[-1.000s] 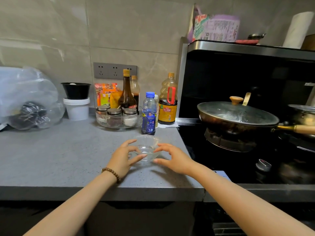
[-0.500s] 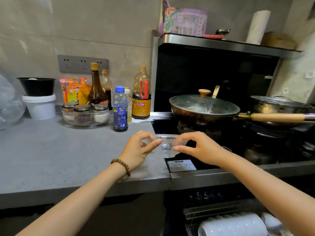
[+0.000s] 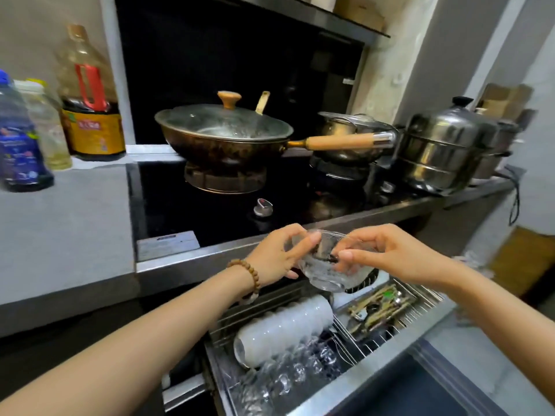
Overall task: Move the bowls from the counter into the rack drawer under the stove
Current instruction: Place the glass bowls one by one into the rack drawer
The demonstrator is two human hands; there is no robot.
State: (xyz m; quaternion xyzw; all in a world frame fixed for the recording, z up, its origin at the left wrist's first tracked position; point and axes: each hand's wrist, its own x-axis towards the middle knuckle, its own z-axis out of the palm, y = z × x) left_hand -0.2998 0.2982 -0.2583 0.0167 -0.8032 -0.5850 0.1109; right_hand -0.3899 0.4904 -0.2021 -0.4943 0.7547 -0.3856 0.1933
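Counter (image 3: pixel 60 229) grey, matte; stove (image 3: pixel 216 211) black, glossy; steel wire drawer (image 3: pixel 420 304) open below. Round clear glass bowl (image 3: pixel 327 271) gripped by left hand (image 3: pixel 276 253) and right hand (image 3: pixel 399 256).

Clear glass bowl (image 3: pixel 329 267); steel wire rack drawer (image 3: pixel 414 318); glossy white ceramic bowls (image 3: pixel 282 328); matt grey counter (image 3: pixel 60 223); wood wok handle (image 3: pixel 341 142)

Arms outstretched, left grip (image 3: pixel 277 256) and right grip (image 3: pixel 390 256) pinch close together
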